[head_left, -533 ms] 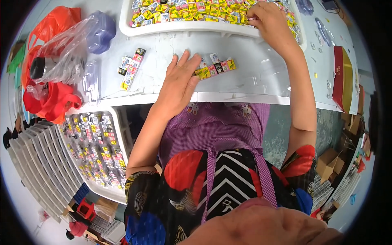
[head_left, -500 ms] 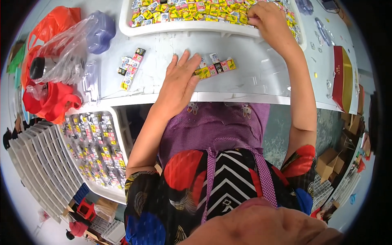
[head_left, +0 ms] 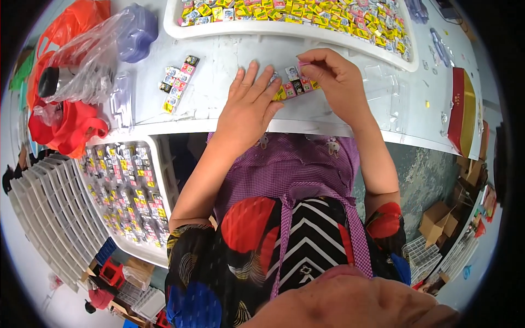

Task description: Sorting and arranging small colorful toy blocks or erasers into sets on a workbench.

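Arrangement on the near side of the white tray [head_left: 219,31]: a row of small boxes [head_left: 297,86] lies on the worktop [head_left: 229,52]; the left hand [head_left: 249,106], flat, fingers apart, covers its left end; the right hand [head_left: 339,79] pinches a pink box [head_left: 304,64]. Below the tray's left corner: a second box cluster [head_left: 179,85].

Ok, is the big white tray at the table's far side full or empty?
Filled, where visible: small boxes crowd the white tray up to its near rim. Its far edge is out of view.
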{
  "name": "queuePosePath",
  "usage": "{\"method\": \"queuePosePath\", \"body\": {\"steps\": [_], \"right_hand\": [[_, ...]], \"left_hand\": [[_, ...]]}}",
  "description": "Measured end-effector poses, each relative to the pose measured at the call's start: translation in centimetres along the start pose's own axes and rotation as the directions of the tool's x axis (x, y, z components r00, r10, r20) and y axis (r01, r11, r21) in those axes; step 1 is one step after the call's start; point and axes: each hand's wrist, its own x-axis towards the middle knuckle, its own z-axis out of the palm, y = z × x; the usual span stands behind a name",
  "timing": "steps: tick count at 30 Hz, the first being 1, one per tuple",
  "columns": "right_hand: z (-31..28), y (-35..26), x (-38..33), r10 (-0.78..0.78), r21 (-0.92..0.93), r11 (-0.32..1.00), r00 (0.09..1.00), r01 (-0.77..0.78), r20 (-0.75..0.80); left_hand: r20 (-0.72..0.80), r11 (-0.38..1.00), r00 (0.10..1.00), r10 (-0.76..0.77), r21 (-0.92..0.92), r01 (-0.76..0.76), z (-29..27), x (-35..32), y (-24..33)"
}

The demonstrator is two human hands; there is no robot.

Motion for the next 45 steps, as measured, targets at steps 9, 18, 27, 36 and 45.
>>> {"method": "queuePosePath", "body": {"steps": [9, 18, 27, 36, 45], "right_hand": [[0.7, 1.1, 0.6, 0.093, 0.201, 0.977, 0.992, -0.076, -0.080], [2.8, -0.3, -1.4, -0.081, 0.113, 0.989, 0.988, 0.096, -0.131], [2.2, 0.1, -0.8, -0.282, -0.127, 0.953, 0.958, 0.274, -0.052], [0.4, 1.7, -0.3, -0.180, -0.014, 0.983, 0.966, 0.181, -0.186], [2.4, 1.9, 0.5, -0.253, -0.395, 0.896, 0.964, 0.202, -0.080]], "left_hand": [[-0.084, 0.998, 0.996, -0.030, -0.058, 0.025, -1.0, -0.2, 0.1], [0.222, 0.096, 0.833, -0.507, -0.946, 0.310, -2.5, 2.2, 3.0], [0.253, -0.008, 0.844, -0.473, -0.959, 0.284, -2.5, 3.1, 2.2], [-0.063, 0.865, 0.962, -0.264, -0.457, 0.208, -1.7, 1.1, -1.5], [-0.092, 0.997, 0.996, -0.009, 0.081, 0.016, -0.4, 0.1, 0.1]]}}
